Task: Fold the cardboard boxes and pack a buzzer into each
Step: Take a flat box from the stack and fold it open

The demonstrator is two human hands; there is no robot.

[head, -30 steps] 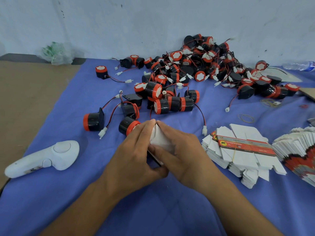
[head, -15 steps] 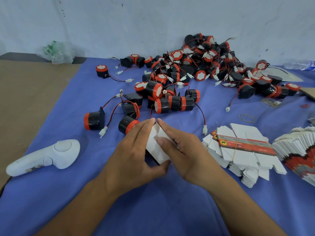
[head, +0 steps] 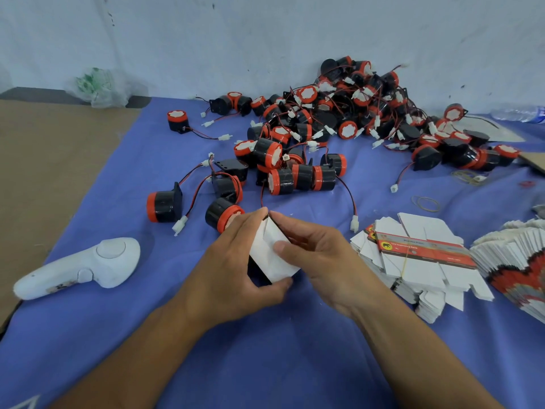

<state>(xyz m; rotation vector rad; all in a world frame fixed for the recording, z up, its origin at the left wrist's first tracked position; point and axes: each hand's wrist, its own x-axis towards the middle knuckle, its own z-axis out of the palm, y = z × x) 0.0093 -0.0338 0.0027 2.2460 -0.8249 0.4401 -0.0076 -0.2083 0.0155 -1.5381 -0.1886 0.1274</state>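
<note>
I saw both hands meet on the cardboard box (head: 269, 255). The left hand (head: 233, 270) cupped its left side, with the thumb curled under its near corner. The right hand (head: 321, 255) gripped its right side, thumb flat on the white face. A buzzer (head: 221, 215) lay just beyond the box, the flat-box stack (head: 421, 261) lay to its right, and blue cloth (head: 265, 349) spread nearer than it.

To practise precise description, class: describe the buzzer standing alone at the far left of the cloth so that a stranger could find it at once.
Start at the blue cloth and the big heap of red-and-black buzzers by the wall. Go left, past the heap's last stragglers, to the lone buzzer. Unlike those lying sideways nearby, it stands upright, white face up, touching none.
</note>
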